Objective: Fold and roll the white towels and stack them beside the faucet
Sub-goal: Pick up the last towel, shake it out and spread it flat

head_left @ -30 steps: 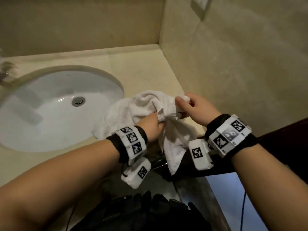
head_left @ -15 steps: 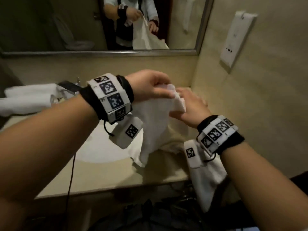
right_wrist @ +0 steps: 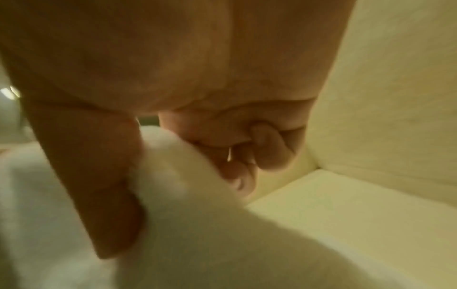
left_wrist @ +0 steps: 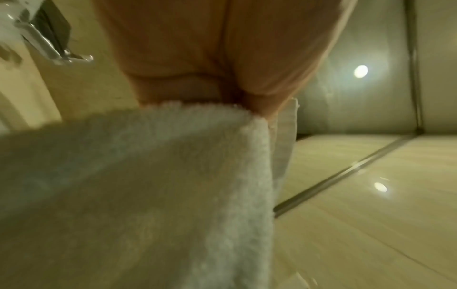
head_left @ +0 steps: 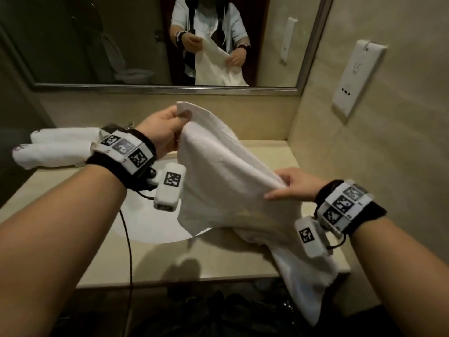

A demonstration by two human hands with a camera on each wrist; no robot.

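Note:
A white towel (head_left: pixel 223 176) hangs spread between both hands above the sink, its lower end draped over the counter's front edge at the right. My left hand (head_left: pixel 167 128) pinches one top corner, raised high near the mirror; the left wrist view shows the towel (left_wrist: pixel 148 176) caught under the fingers. My right hand (head_left: pixel 289 188) grips the towel's upper edge lower down at the right, thumb on top; the right wrist view shows thumb and fingers closed on the cloth (right_wrist: pixel 185 195). Two rolled white towels (head_left: pixel 56 147) lie stacked at the back left beside the faucet (head_left: pixel 108 130), which my left wrist mostly hides.
The white sink basin (head_left: pixel 150 222) sits in the beige counter (head_left: pixel 218 266) under the towel. A mirror (head_left: pixel 97 40) runs along the back wall. The tiled wall at the right carries a white wall plate (head_left: pixel 357 76). Dark objects lie below the counter's front edge.
My hands have lifted the towel off the counter and drawn apart: the left went up and left with a corner, the right slid down along the edge to the right. The towel now hangs open.

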